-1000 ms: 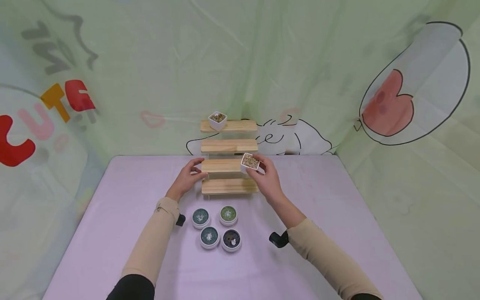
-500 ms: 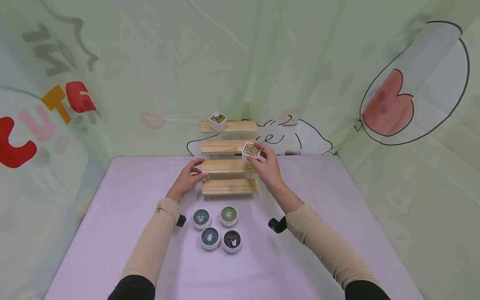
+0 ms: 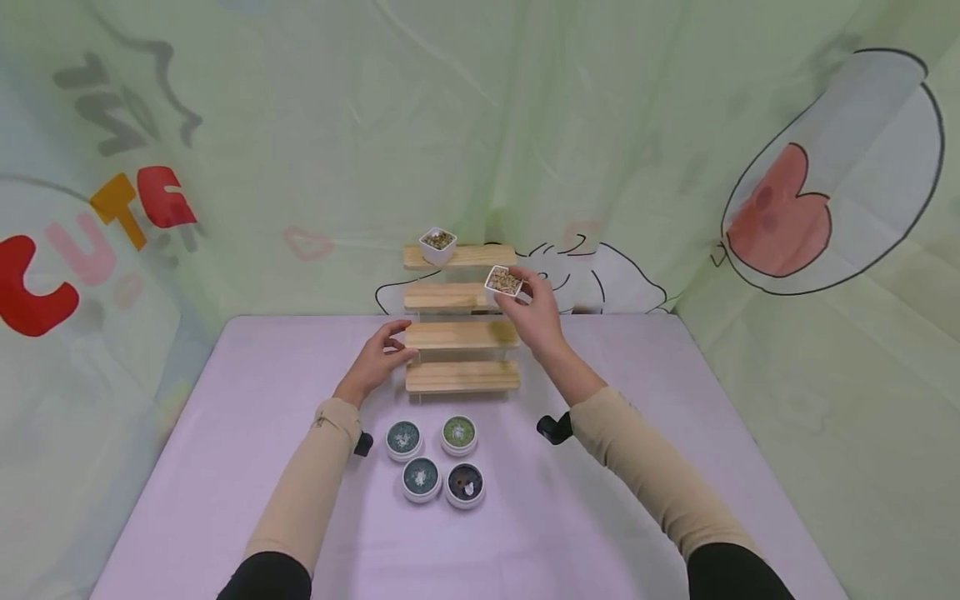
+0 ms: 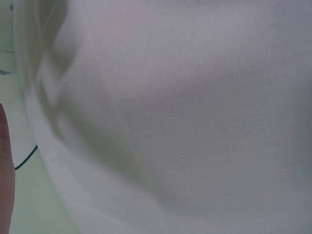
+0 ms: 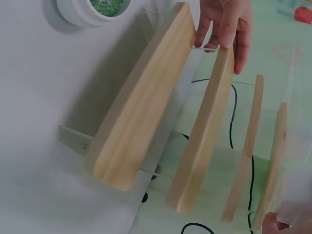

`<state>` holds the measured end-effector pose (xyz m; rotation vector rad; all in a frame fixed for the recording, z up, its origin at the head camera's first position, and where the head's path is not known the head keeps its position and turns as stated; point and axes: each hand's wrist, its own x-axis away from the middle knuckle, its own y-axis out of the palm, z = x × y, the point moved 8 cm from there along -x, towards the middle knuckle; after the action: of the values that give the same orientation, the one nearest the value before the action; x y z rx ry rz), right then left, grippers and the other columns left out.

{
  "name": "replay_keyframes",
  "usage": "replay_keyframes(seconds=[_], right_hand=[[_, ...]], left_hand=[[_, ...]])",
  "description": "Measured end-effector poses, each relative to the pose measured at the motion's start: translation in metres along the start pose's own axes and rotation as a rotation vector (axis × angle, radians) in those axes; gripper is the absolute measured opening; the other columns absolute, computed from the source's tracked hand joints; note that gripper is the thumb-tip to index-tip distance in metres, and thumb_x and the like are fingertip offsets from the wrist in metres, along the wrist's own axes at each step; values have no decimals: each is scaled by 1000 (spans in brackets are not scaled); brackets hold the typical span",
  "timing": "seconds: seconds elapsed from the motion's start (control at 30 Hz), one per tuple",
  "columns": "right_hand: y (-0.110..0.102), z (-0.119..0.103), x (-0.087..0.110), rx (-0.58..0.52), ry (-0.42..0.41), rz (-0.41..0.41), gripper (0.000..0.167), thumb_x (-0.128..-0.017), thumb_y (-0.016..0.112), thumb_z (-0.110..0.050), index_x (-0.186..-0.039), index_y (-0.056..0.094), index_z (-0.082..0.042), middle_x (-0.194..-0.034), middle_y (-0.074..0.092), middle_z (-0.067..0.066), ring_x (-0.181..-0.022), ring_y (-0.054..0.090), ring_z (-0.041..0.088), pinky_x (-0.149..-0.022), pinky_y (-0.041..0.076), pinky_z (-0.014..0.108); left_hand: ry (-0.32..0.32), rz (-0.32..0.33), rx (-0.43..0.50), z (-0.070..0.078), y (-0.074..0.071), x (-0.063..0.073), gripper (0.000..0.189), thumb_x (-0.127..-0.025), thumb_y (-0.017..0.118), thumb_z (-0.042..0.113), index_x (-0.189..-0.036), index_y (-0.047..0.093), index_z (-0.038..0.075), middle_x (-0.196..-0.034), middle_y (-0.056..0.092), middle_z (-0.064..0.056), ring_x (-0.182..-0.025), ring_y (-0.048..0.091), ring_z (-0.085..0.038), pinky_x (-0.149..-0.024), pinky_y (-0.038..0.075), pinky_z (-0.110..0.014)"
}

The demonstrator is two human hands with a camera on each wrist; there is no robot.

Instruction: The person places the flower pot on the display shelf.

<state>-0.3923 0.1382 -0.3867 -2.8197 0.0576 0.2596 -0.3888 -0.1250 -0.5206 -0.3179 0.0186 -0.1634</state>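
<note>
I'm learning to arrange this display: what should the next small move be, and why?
Probably ease the held pot onto the right part of the top step: the right hand grips it close by, the other pot stands at that step's left end, and bare wood shows beside it.

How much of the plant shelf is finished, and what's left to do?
Looks done: one little square pot sits on the top board of the wooden stand.
In hand: the right hand holds another square pot, while the left hand holds the stand's left side.
Left: probably setting that pot down, and maybe the four round tubs, which sit on the table.
</note>
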Motion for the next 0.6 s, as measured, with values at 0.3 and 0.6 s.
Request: replay_keyframes(seconds=[0.3, 0.6], right_hand=[[3, -11, -18, 33, -25, 19, 53, -91, 67, -13, -139, 48, -4, -140, 40, 14, -126, 46, 25, -101, 49, 30], [7, -14, -35, 29, -25, 26, 52, -91, 68, -13, -139, 48, -3, -139, 40, 14, -127, 46, 25, -102, 49, 29]], left_hand=[[-8, 6, -2, 0, -2, -2, 61, -91, 72, 23, -146, 44, 19, -149, 42, -6, -109, 49, -25, -80, 47, -33], [-7, 2, 8, -3, -1, -3, 62, -91, 72, 25, -145, 45, 19, -148, 42, -6, -107, 49, -24, -78, 47, -32]])
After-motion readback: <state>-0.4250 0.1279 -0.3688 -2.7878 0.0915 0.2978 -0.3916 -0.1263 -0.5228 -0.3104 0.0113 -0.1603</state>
